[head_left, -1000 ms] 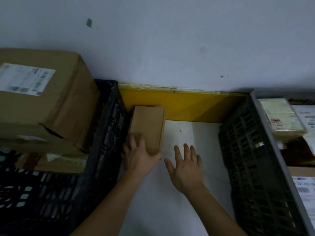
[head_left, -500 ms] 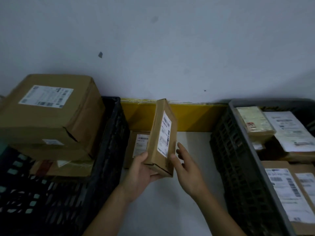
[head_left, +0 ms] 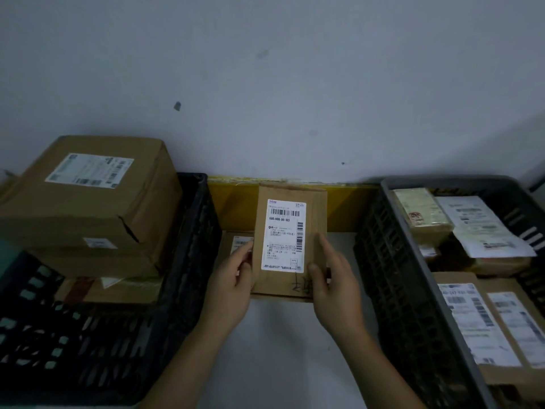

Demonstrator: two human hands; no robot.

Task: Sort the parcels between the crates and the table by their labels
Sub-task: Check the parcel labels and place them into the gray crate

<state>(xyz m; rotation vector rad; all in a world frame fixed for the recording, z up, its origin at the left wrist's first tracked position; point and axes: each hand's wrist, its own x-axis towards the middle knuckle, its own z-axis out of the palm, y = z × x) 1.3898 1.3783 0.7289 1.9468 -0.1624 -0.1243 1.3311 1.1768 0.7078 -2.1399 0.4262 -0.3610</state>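
Observation:
A small brown parcel [head_left: 312,214] with a white shipping label facing me is held up above the white table [head_left: 283,349], between the two crates. My left hand [head_left: 233,281] grips its lower left edge and my right hand [head_left: 333,281] grips its lower right edge, thumb on the front. Another small labelled parcel [head_left: 236,243] lies on the table behind it, mostly hidden. The black crate [head_left: 188,261] on the left holds large cardboard boxes [head_left: 94,199]. The grey crate [head_left: 413,261] on the right holds several labelled parcels [head_left: 483,317].
A yellow board [head_left: 345,208] runs along the back of the table under a pale wall. The crates' walls hem in the narrow table strip on both sides. The left boxes stack higher than the crate's rim.
The parcel was lifted off the table and turned from edge-on until its label faces me. My right hand, open beside it before, now grips its right edge. A second parcel underneath came into view.

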